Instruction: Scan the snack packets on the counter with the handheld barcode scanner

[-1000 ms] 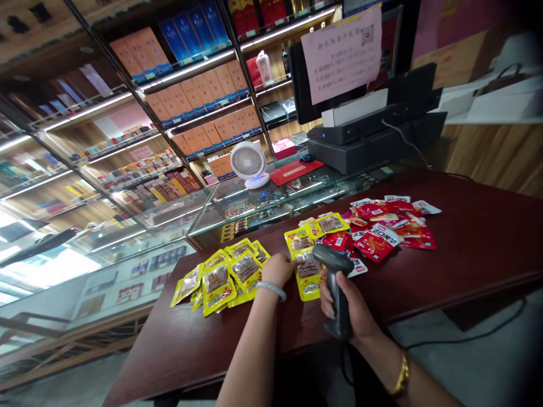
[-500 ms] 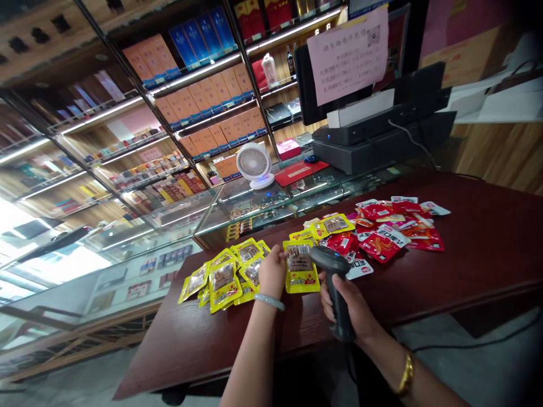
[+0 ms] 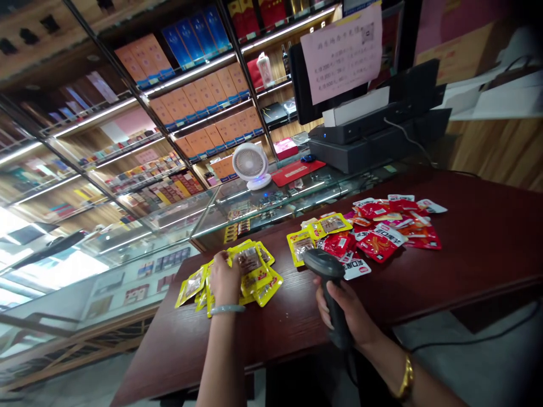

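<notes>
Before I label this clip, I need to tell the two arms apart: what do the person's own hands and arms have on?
The left hand and right hand are ungloved, and no sleeve shows on either forearm. A smooth, pale bangle rings the left wrist; a shiny gold-coloured bracelet rings the right.

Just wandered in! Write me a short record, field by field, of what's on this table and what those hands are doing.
Left hand: on the pile of yellow packets; grip unclear
Right hand: wrapped around a dark handheld scanner
Farther right: red packets, heaped beside a smaller yellow group
Surface: dark reddish table
Behind: white fan on a glass counter
</notes>
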A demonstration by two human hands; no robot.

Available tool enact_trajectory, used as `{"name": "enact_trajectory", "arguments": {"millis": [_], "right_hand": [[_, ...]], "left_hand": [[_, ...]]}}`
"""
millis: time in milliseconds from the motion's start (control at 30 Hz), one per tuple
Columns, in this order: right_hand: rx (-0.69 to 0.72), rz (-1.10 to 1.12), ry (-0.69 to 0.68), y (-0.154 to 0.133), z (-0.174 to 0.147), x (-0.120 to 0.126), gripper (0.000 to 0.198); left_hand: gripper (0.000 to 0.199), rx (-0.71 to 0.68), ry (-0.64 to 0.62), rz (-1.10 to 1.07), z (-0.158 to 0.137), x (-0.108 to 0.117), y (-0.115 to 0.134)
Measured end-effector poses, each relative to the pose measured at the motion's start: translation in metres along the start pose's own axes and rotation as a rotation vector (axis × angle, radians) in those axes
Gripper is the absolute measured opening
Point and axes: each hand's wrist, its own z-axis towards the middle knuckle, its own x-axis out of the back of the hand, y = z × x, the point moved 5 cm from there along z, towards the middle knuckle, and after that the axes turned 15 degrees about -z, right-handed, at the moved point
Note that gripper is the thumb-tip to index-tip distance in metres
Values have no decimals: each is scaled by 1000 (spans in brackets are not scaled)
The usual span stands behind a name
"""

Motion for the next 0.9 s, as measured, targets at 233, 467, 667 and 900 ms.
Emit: {"name": "enact_trajectory", "arguments": {"millis": [233, 467, 667, 900], "right_hand": [[-9, 39, 65, 1, 2, 5, 33], [13, 19, 70, 0, 2, 8, 30], [-77, -66, -7, 5, 4, -1, 35], [-116, -89, 0, 7, 2, -2, 36]], "left_hand": [[42, -148, -537, 16, -38, -89, 59], [23, -89, -663, -48, -36, -146, 71], [21, -77, -526, -259, -36, -132, 56], [20, -77, -476, -271, -43, -112, 55]]}}
